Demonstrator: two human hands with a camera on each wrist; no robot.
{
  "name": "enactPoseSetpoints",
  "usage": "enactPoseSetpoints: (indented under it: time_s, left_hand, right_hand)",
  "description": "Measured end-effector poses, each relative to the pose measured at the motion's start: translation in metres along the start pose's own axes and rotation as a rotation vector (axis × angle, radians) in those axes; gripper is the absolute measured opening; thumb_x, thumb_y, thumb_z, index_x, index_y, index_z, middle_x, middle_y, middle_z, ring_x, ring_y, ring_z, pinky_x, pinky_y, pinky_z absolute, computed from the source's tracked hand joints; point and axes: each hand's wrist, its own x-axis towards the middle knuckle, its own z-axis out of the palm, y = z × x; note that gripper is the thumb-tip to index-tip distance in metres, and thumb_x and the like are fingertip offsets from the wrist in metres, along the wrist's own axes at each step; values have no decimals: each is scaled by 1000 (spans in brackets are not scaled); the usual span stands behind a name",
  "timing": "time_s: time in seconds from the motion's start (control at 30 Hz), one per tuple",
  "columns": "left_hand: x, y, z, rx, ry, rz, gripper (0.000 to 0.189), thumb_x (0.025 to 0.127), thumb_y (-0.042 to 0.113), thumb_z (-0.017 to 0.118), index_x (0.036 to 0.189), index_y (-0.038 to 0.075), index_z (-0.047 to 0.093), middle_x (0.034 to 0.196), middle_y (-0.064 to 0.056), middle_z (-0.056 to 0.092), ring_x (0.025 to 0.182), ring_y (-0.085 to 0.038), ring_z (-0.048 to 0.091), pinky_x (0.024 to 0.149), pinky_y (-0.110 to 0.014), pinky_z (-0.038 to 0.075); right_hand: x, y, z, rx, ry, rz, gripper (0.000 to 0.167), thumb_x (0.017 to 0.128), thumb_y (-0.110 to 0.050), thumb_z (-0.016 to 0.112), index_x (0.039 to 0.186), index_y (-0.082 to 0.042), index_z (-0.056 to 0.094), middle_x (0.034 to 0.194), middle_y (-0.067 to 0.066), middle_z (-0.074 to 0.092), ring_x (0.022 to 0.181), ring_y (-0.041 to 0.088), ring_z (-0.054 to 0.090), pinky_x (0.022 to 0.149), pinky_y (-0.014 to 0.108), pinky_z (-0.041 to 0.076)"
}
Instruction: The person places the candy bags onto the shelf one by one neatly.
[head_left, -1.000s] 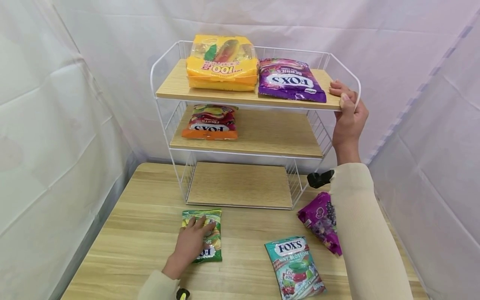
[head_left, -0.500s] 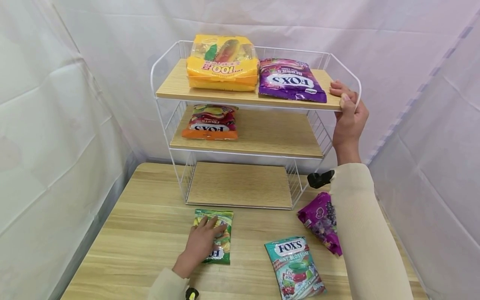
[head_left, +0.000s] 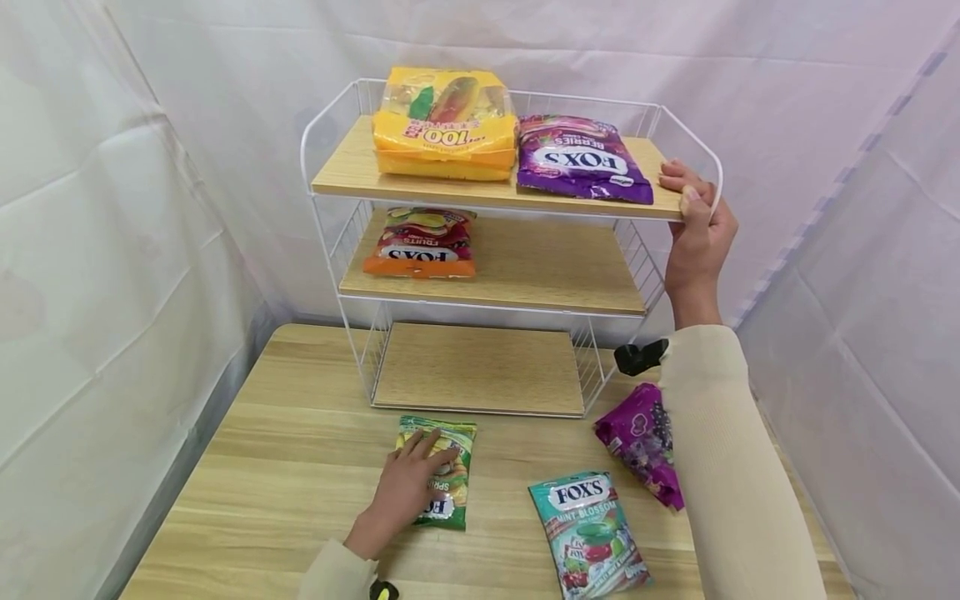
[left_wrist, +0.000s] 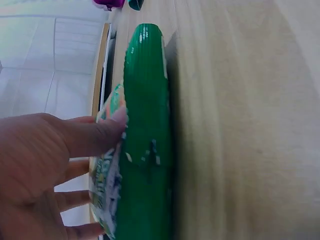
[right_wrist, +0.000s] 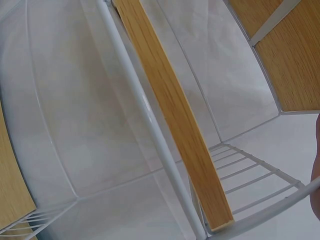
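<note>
My left hand [head_left: 405, 492] rests with fingers spread on a green FOX'S candy bag [head_left: 459, 477], which lies on the table in front of the rack. In the left wrist view, the thumb [left_wrist: 107, 131] touches the bag near its green end seal, and the other fingers reach over its printed face. Raised at the right, my right hand [head_left: 701, 242] grips the top right front corner of a white wire rack [head_left: 540, 262] with wooden shelves. Only a sliver of that hand [right_wrist: 315, 195] shows at the right wrist view's edge.
A yellow bag [head_left: 450, 137] and a purple FOX'S Berries bag [head_left: 581, 158] sit on the top shelf. An orange-and-red FOX'S Fruits bag [head_left: 423, 242] is on the middle shelf. A teal mint bag [head_left: 592, 533] and a magenta bag [head_left: 641, 442] lie on the table [head_left: 277, 467].
The left hand and the green bag have slid to the right along the table, the bag now slightly tilted. The right hand has kept its place on the rack.
</note>
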Motion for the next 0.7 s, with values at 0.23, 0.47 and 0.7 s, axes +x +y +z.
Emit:
enactPoseSetpoints:
  time_s: [0.23,0.47,0.7]
  left_hand:
    - [-8,0,-2,-212,164,-302,71,74,16,82,131,-8,48,129,-34,41,118,-50,40,82,-61,44]
    - [-10,7,-7,-337,180,-578,79,73,21,83,132,-12,43,116,-38,38,104,-49,38,72,-56,41]
    - [-8,5,0,-285,145,-635,85,67,24,86,129,-17,43,110,-39,43,99,-49,43,69,-56,44]
  right_hand:
    - [1,1,0,10,0,-13,32,92,-16,45,98,0,72,122,14,61,124,19,50,97,30,45]
    - [1,-1,1,-4,-2,-11,32,91,-16,45,98,0,72,124,15,60,125,19,50,96,30,45]
    - [-10,-19,10,-17,7,3,32,91,-16,45,98,0,71,123,14,61,124,19,50,97,30,45]
